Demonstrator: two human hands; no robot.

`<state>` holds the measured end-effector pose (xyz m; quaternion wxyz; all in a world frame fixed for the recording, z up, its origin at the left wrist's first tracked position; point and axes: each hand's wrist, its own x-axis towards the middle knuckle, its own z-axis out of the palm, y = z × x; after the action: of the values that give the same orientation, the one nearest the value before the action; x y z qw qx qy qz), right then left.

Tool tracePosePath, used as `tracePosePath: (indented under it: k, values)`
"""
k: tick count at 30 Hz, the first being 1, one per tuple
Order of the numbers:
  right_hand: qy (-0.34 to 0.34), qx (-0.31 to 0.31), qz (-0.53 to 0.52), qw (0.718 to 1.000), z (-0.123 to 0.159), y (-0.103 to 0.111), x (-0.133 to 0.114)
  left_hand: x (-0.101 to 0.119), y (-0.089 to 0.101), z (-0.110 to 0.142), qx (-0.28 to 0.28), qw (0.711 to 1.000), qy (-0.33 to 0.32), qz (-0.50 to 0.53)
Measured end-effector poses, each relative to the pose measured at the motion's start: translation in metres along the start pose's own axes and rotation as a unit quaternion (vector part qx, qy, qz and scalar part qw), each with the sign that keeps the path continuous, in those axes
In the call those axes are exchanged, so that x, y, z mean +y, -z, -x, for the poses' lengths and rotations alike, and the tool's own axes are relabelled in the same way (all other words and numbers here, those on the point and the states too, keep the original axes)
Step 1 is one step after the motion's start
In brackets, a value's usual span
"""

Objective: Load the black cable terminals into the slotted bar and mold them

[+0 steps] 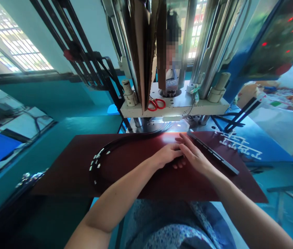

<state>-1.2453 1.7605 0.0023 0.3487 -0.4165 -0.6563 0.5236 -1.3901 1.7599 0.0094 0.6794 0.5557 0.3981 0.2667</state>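
Note:
Both my hands rest together on a dark red work board (68, 173) in front of a press machine. My left hand (167, 155) lies knuckles up, its fingers curled under toward the right hand. My right hand (192, 154) lies flat over them, fingers stretched toward the machine. What the left fingers hold, if anything, is hidden. A thin black band (105, 152) loops across the board's left half, with several small white clips (96, 159) on it. A dark flat bar (214, 154) lies slantwise just right of my right hand.
The press's white base plate (180, 105) carries red-handled scissors (156, 103) and stands right behind the board. A person stands behind the machine columns. A blue surface with white lettering (240, 147) lies to the right. White bags are at the far right.

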Motion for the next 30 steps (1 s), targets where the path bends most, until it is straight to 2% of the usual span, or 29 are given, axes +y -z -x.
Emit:
tracePosePath:
  k: [3, 5, 6, 8, 10, 11, 13, 16, 18, 21, 26, 30]
  values:
    - [0.023, 0.002, 0.038, 0.999, -0.004, 0.016, 0.003, -0.005, 0.003, 0.000, 0.000, 0.999, -0.014, 0.033]
    - [0.068, 0.001, 0.134, 0.989, -0.006, 0.029, 0.012, -0.009, 0.006, -0.001, 0.045, 0.998, -0.024, 0.042]
    - [0.099, -0.008, 0.206, 0.974, -0.007, 0.034, 0.018, -0.012, 0.007, -0.001, 0.073, 0.996, -0.024, 0.043]
    - [0.160, -0.040, 0.353, 0.921, -0.006, 0.040, 0.030, -0.015, 0.008, -0.003, 0.112, 0.993, -0.019, 0.041]
    - [0.194, -0.062, 0.445, 0.872, -0.004, 0.041, 0.037, -0.017, 0.008, -0.003, 0.117, 0.993, -0.023, 0.026]
    - [0.199, -0.062, 0.462, 0.862, -0.002, 0.040, 0.038, -0.018, 0.007, -0.003, 0.113, 0.993, -0.028, 0.015]
    - [0.189, -0.063, 0.448, 0.872, 0.001, 0.040, 0.032, -0.017, 0.004, -0.002, 0.107, 0.994, -0.038, -0.002]
    - [0.108, -0.093, 0.318, 0.937, 0.006, 0.044, 0.012, -0.012, -0.001, 0.002, 0.093, 0.995, -0.029, -0.014]
    - [0.037, -0.141, 0.213, 0.966, 0.010, 0.049, -0.004, -0.007, -0.005, 0.005, 0.082, 0.996, -0.021, -0.021]
    - [-0.021, -0.173, 0.129, 0.976, 0.015, 0.051, -0.020, 0.000, -0.010, 0.010, 0.074, 0.997, -0.020, -0.024]
    - [-0.036, -0.114, 0.083, 0.989, 0.021, 0.038, -0.020, 0.003, -0.016, 0.012, 0.039, 0.999, -0.012, -0.012]
    - [-0.022, -0.061, 0.122, 0.990, 0.030, 0.039, -0.006, -0.004, -0.022, 0.008, 0.077, 0.993, -0.049, -0.068]
